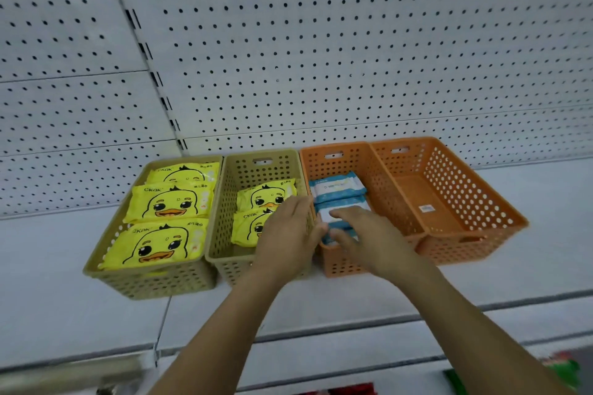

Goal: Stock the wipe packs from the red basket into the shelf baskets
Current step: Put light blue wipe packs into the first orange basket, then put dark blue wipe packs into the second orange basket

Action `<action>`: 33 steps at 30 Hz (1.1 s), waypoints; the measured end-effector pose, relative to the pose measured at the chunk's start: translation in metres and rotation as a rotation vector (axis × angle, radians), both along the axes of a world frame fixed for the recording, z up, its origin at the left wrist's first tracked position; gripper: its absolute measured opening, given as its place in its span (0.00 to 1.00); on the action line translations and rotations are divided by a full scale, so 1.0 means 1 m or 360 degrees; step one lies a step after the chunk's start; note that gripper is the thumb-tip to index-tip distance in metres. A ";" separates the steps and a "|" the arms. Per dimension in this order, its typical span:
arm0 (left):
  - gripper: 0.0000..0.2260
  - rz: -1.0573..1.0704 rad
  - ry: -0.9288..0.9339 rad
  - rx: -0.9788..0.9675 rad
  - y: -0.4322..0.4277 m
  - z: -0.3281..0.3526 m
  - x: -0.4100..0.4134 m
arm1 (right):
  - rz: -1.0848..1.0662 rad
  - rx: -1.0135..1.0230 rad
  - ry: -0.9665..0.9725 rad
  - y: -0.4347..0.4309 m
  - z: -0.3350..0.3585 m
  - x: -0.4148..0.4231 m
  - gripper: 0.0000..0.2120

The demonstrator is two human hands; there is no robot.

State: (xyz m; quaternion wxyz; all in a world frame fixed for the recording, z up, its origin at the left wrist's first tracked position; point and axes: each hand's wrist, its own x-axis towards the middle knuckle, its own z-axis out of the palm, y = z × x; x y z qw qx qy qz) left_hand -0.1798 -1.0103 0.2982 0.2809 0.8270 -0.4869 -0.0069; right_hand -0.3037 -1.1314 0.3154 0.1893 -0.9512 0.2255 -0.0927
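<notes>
Four baskets sit in a row toward the back edge of the shelf (48,266). The left tan basket (154,285) holds three yellow duck packs (170,202), and the second tan basket (224,202) holds two more duck packs (266,196). The left hand (288,231), fingers straight, lies over the rim beside the first orange basket (346,266). There the right hand (375,237) pinches the front blue wipe pack (330,216). The far-right orange basket (462,189) has a small label (426,208) on its floor.

Both our forearms (224,330) show bare along their whole visible length, from the bottom edge of the view to the wrists, and our left hand (288,231) and right hand (372,237) are bare too, uncovered on the backs and on every finger we can see
</notes>
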 end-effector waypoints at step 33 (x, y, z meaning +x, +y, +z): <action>0.19 0.0841 0.0680 0.0215 0.570 -0.118 -0.150 | 0.0397 0.0686 0.0140 0.490 -0.134 -0.082 0.12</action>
